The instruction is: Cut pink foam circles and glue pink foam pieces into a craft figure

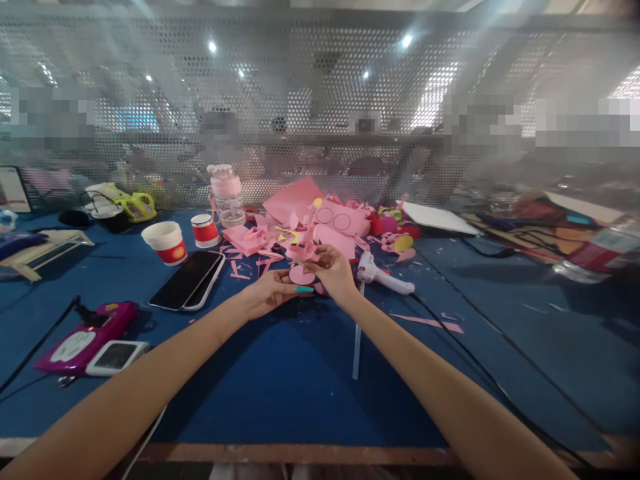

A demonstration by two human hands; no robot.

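Note:
A small pink paper craft piece (302, 274), with a round disc at its base, is held up between my two hands above the blue table. My left hand (267, 293) pinches the disc's left side. A narrow teal shape (304, 289) shows at the end of my left thumb; I cannot tell if it is a nail. From the right, my right hand (334, 270) has its fingers closed on the same piece, its upper part. Just right of that hand lies a white glue gun (385, 275), with a clear glue stick (357, 347) reaching toward me.
Behind my hands are pink paper sheets (295, 200) and scraps. Phones (187, 280), paper cups (165, 241) and a pink-lidded bottle (227, 197) stand left. A purple power strip (87, 337) lies nearer. The glue gun's black cord (465, 347) runs right. A perforated screen (320, 87) closes the back.

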